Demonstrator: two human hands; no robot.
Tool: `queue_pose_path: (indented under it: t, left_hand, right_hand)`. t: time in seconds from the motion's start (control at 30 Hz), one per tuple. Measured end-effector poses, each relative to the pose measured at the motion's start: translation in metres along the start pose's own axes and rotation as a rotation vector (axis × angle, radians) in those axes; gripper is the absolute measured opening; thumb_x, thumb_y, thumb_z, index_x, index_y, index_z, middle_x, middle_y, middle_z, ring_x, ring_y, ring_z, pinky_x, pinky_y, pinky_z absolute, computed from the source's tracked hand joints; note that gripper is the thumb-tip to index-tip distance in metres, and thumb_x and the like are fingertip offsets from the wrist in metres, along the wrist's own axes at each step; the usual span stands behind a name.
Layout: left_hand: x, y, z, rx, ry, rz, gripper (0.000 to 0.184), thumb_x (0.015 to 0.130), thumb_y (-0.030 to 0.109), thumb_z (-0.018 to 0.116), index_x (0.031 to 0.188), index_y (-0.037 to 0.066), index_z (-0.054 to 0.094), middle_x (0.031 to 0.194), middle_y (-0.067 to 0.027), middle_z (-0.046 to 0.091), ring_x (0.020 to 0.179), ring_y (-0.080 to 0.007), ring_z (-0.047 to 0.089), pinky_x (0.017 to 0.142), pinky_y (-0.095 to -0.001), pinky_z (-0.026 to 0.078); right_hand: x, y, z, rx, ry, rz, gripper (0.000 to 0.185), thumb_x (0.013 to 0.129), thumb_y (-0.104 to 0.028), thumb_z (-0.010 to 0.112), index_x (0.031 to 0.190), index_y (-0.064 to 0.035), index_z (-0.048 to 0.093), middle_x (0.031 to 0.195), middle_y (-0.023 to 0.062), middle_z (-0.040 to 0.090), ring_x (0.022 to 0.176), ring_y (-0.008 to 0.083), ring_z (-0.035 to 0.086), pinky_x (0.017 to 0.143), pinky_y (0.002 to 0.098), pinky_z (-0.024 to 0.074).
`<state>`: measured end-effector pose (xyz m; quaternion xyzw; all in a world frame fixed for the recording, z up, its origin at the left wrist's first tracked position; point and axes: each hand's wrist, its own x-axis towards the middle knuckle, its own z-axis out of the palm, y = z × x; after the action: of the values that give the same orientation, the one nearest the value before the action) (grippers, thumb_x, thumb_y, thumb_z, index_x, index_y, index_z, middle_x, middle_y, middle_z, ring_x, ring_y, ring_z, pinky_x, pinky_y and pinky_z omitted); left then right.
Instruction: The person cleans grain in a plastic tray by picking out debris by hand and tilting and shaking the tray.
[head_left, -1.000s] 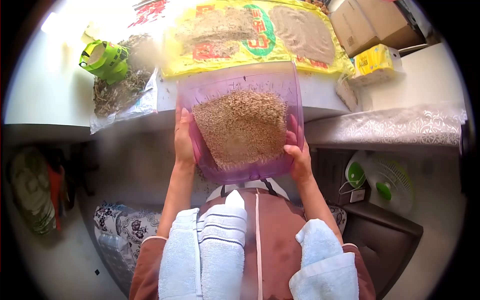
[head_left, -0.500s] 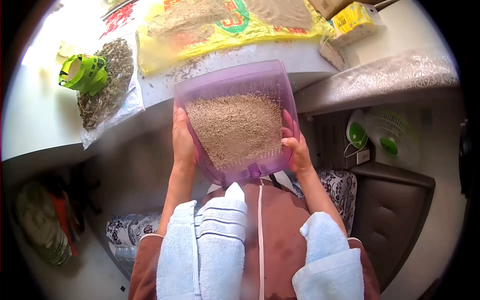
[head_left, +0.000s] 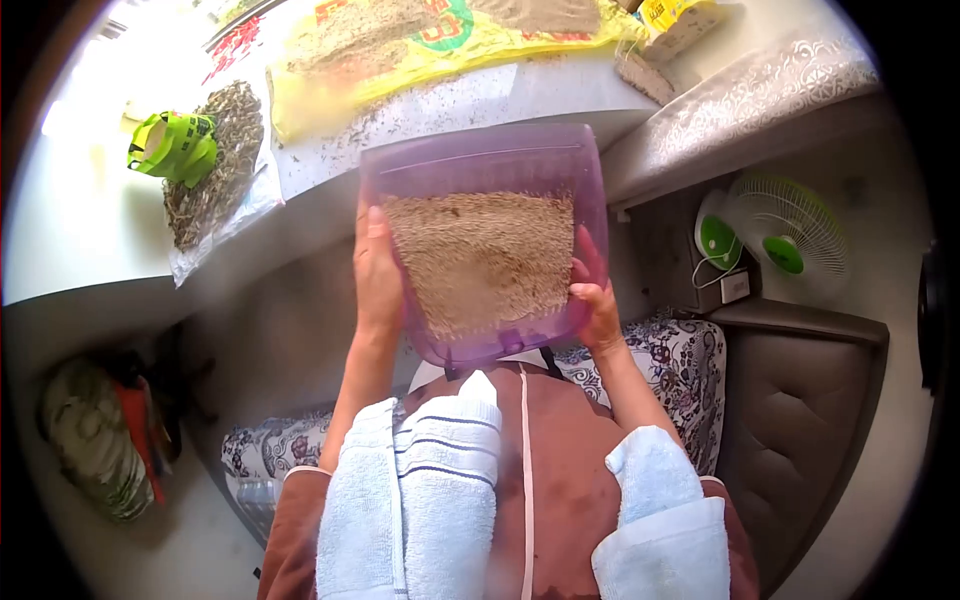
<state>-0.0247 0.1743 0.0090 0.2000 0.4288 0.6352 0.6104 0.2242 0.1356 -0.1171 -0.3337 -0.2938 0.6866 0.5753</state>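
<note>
A translucent purple plastic bin is held up in front of my body, between both hands. Light brown grain-like material covers much of its inside; the exact kind is too fine to make out. My left hand grips the left wall, thumb along the outside near the rim. On the opposite wall, my right hand is closed, with its thumb over the edge and its other fingers seen through the plastic. Light blue towels lie over my forearms and chest.
Ahead is a white counter with a yellow sack bearing more grain. A green bag sits on a dark husk-like pile at left. To the right are a fan and a brown padded headboard.
The bin and both hands have shifted slightly right in view. The grain's surface has changed shape and now looks smeared by motion. Both hands keep their hold.
</note>
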Motion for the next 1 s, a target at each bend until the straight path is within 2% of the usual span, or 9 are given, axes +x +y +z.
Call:
queue_pose_path:
  t: [0.1,0.17,0.33,0.37,0.5,0.63,0.77,0.9,1.0]
  left_hand:
    - [-0.003,-0.048,-0.024,0.419,-0.13,0.179,0.053,0.101,0.038,0.028,0.148,0.015,0.016,0.118,-0.0111,0.055,0.104,-0.0178,0.055,0.089,-0.0301,0.045]
    - [0.007,-0.059,-0.057,0.306,-0.03,-0.014,0.055,0.099,0.045,0.03,0.148,0.025,0.014,0.103,-0.0129,0.059,0.093,-0.0211,0.06,0.078,-0.0337,0.049]
    - [-0.006,-0.09,-0.063,0.175,-0.13,-0.027,0.055,0.098,0.048,0.03,0.147,0.029,0.013,0.104,-0.0142,0.058,0.095,-0.0252,0.059,0.081,-0.0369,0.049]
    - [-0.009,-0.089,-0.059,0.136,-0.134,-0.031,0.056,0.098,0.049,0.031,0.147,0.03,0.013,0.104,-0.0143,0.058,0.095,-0.026,0.059,0.082,-0.038,0.049]
    - [-0.022,-0.064,-0.032,-0.053,-0.25,0.027,0.057,0.098,0.05,0.03,0.147,0.029,0.011,0.106,-0.0155,0.057,0.096,-0.0279,0.059,0.086,-0.0406,0.048]
    - [-0.004,-0.08,-0.044,0.295,-0.321,0.058,0.054,0.1,0.042,0.029,0.147,0.019,0.019,0.101,-0.0142,0.06,0.095,-0.0186,0.057,0.088,-0.034,0.046]
    - [0.0,-0.074,-0.062,0.428,-0.315,-0.047,0.056,0.099,0.046,0.03,0.148,0.027,0.013,0.106,-0.017,0.056,0.095,-0.0256,0.058,0.084,-0.0393,0.049]
    - [-0.026,-0.023,-0.031,0.077,-0.41,-0.08,0.055,0.098,0.048,0.033,0.147,0.031,0.014,0.108,-0.0175,0.055,0.098,-0.0304,0.057,0.088,-0.0445,0.048]
    - [-0.014,-0.024,-0.046,0.283,-0.493,0.03,0.055,0.099,0.044,0.032,0.147,0.025,0.015,0.113,-0.0169,0.055,0.099,-0.0246,0.059,0.088,-0.0376,0.049]
  right_hand:
    - [-0.015,-0.004,-0.015,0.167,-0.044,0.002,0.08,0.067,-0.009,0.057,0.143,-0.0042,0.03,0.136,0.0094,0.044,0.124,0.0212,0.043,0.104,0.033,0.033]
    - [-0.027,-0.015,-0.001,-0.09,0.015,-0.024,0.077,0.068,-0.004,0.055,0.141,-0.0036,0.033,0.135,0.0085,0.045,0.123,0.0192,0.044,0.104,0.0306,0.0334]
    - [-0.048,-0.035,0.001,-0.148,0.107,0.005,0.074,0.07,-0.002,0.054,0.141,-0.0002,0.033,0.142,0.0087,0.039,0.13,0.019,0.037,0.109,0.0308,0.0262]
    - [-0.053,-0.042,0.003,-0.163,0.115,-0.034,0.07,0.07,-0.001,0.055,0.138,-0.005,0.041,0.13,0.0055,0.049,0.119,0.0146,0.045,0.1,0.0273,0.0349]
    - [-0.079,-0.066,0.026,-0.585,0.078,-0.345,0.07,0.069,-0.006,0.056,0.138,-0.0091,0.043,0.127,0.0064,0.05,0.118,0.0159,0.046,0.101,0.0303,0.0354]
    - [-0.09,0.001,-0.008,-0.186,0.234,-0.207,0.079,0.067,-0.01,0.057,0.142,-0.0024,0.033,0.146,0.0072,0.033,0.134,0.0184,0.03,0.111,0.0315,0.022]
    - [-0.105,-0.007,0.021,-0.131,0.326,-0.101,0.077,0.068,-0.011,0.056,0.141,-0.0021,0.034,0.144,0.0078,0.036,0.133,0.0187,0.033,0.109,0.0317,0.0245]
    - [-0.123,-0.049,0.078,-0.311,0.298,-0.259,0.075,0.069,-0.01,0.056,0.141,-0.0013,0.034,0.141,0.0087,0.04,0.13,0.0197,0.037,0.109,0.031,0.0249]
    - [-0.122,0.025,0.04,-0.128,0.366,-0.356,0.069,0.071,-0.003,0.056,0.138,-0.0033,0.04,0.13,0.0061,0.048,0.115,0.0167,0.047,0.102,0.0275,0.0326]
